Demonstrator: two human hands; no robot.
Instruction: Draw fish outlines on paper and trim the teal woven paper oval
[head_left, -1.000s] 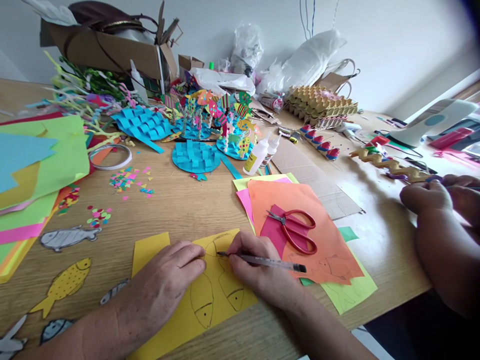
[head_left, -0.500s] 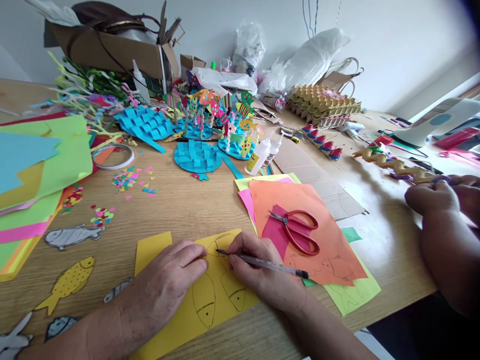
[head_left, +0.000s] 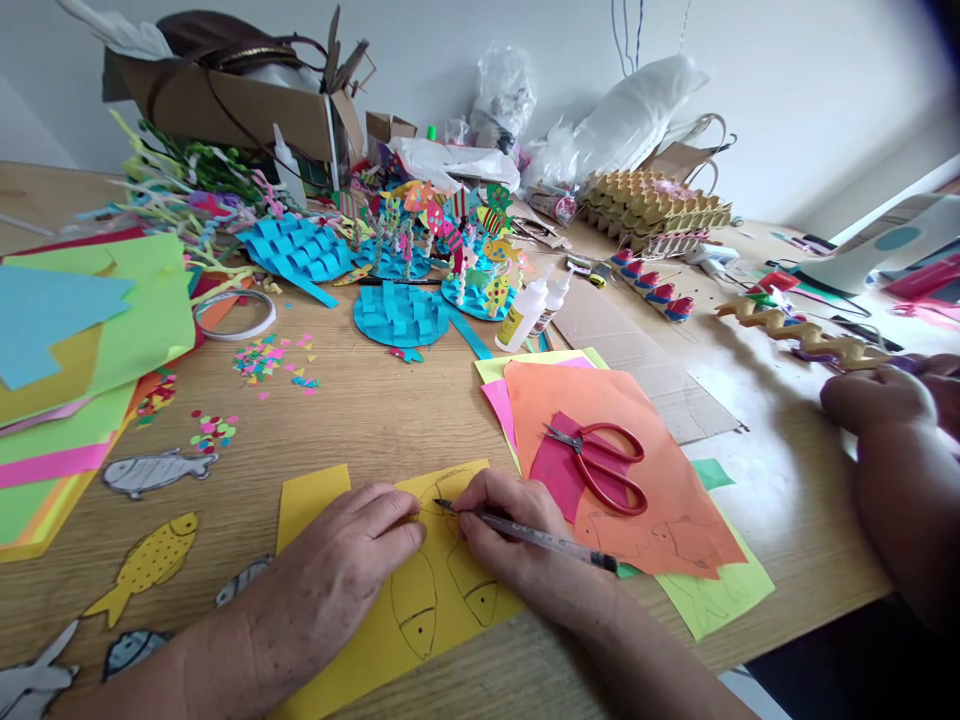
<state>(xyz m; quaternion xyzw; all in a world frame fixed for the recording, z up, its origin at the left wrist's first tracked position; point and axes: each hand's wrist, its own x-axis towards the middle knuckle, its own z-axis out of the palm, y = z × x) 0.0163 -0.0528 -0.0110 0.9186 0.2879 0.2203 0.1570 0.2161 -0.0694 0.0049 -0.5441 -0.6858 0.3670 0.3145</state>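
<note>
Yellow paper (head_left: 360, 665) near, bearing fish outlines (head_left: 414, 605)

Grips pen (head_left: 540, 537) in right hand (head_left: 521, 560), with fingers clamped round barrel. Rests left hand (head_left: 352, 550) on paper, with thumb slightly apart from fingers. See, far left, strapped brown bag (head_left: 210, 35) in cardboard box (head_left: 247, 115); nearer and right, two glue bottles (head_left: 523, 315), contents unclear.

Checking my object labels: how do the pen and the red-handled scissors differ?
The pen is gripped in the right hand; the scissors lie loose on orange paper and magenta paper. The pen is one slim, straight barrel; the scissors have two looped red handles. Both point their tips toward the picture's left.
</note>
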